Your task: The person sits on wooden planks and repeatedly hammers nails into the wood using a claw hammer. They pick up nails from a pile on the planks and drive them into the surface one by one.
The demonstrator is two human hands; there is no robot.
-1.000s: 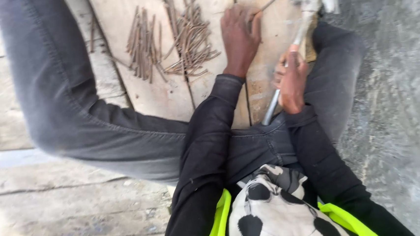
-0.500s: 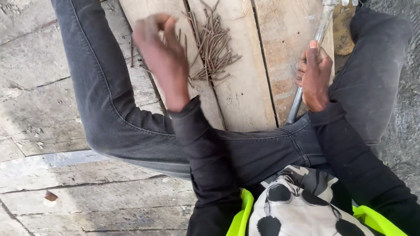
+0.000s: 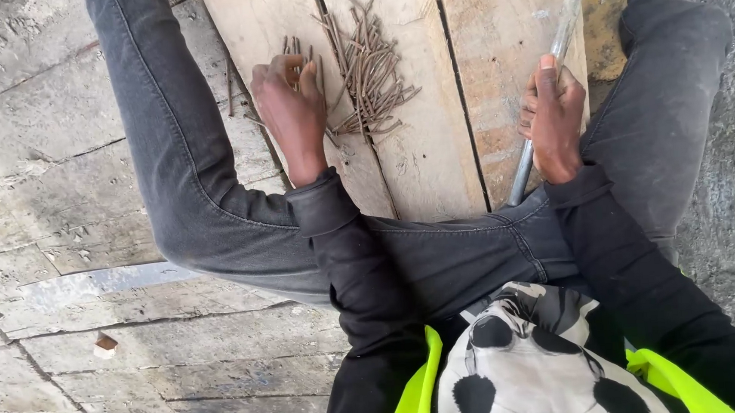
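Weathered wood floor spreads to the L of both hands, w/ rough grey concrete off to the R of the R hand. Person sits w/ legs in dark grey jeans splayed either side of pale wooden planks, which lie between the knees & under both hands. Black sleeves lead up to the hands; hi-vis yellow vest sits well below them, near the bottom edge. Hammer, metal shaft, runs up & away from the R hand, head partly cut off at the top edge; R grip is pressed together round the shaft, thumb lying along it. Pile of rusty nails lies on the planks just R of the L hand, a few loose ones under & beside it. L grip: fingers curled down onto the nails by the pile's L side, touching them; can't tell if it's pinching any.
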